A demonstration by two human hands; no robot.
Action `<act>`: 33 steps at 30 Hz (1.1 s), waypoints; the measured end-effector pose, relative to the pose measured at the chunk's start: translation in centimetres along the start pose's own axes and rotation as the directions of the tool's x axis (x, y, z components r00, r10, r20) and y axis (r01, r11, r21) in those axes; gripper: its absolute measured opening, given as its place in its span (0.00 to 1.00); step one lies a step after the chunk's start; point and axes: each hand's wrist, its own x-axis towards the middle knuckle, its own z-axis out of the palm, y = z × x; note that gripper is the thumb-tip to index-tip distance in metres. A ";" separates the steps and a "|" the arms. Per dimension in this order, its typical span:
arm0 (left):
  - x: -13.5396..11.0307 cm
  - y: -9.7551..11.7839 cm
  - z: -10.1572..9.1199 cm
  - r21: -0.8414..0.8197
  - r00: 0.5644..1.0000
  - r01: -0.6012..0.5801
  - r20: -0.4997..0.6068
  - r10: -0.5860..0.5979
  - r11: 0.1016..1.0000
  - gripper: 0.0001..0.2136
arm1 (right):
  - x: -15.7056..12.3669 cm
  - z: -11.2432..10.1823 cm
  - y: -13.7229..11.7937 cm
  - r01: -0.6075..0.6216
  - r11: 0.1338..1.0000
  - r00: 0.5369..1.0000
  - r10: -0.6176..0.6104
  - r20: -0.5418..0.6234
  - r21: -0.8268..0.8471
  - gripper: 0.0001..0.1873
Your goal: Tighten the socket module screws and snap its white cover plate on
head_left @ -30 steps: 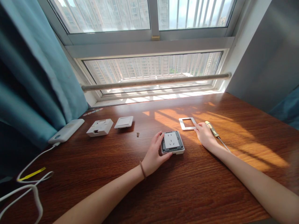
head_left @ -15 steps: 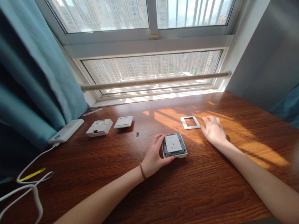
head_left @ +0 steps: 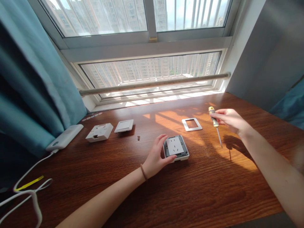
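A wall socket (head_left: 176,146) with a white slotted face and dark grey frame sits in a white mounting box on the brown table. My left hand (head_left: 158,151) is closed around its left side, thumb at the front and fingers at the back. Over on the right, my right hand (head_left: 229,120) grips a screwdriver (head_left: 214,119) by its yellow and grey handle, shaft tilted down above the table. Between the hands, farther back, lies a white square cover frame (head_left: 199,123). Two small screws (head_left: 138,138) lie left of the socket.
A white switch panel (head_left: 124,125) and an open white mounting box (head_left: 99,132) lie at the back left. Beyond them are a white power bank (head_left: 65,137) with a cable and a yellow strip (head_left: 30,183). A blue curtain (head_left: 47,63) hangs beside the barred window.
My right hand has picked up the screwdriver, which is now raised off the table. My left hand stays on the socket. The view has shifted slightly.
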 end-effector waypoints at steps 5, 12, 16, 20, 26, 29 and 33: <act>2.7 0.8 -0.8 0.018 0.979 -0.164 0.125 0.161 0.986 0.24 | 1.9 -0.2 -7.0 -0.223 0.810 0.950 0.057 0.306 0.542 0.08; 3.4 0.7 -0.2 -0.040 0.976 -0.150 0.154 0.155 0.988 0.24 | 0.3 3.7 -8.7 -0.381 0.555 0.921 0.162 0.354 0.739 0.04; 2.8 0.0 0.6 -0.050 0.984 -0.144 0.096 0.148 0.988 0.25 | -0.8 3.7 -8.6 -0.424 0.540 0.902 0.185 0.389 0.727 0.10; 2.7 -0.2 0.8 -0.047 0.982 -0.156 0.101 0.160 0.987 0.25 | -1.0 3.2 -9.4 -0.412 0.586 0.890 0.093 0.447 0.698 0.12; 2.7 -0.4 0.7 -0.033 0.977 -0.175 0.116 0.177 0.984 0.25 | -1.4 3.1 -9.9 -0.356 0.676 0.895 0.049 0.443 0.645 0.12; 2.7 -0.3 0.8 -0.023 0.977 -0.176 0.115 0.177 0.984 0.25 | -1.7 3.2 -9.9 -0.358 0.690 0.886 0.039 0.462 0.629 0.11; 2.7 -0.2 0.8 -0.012 0.976 -0.179 0.121 0.179 0.984 0.25 | -1.8 3.3 -9.8 -0.343 0.696 0.889 0.023 0.458 0.631 0.13</act>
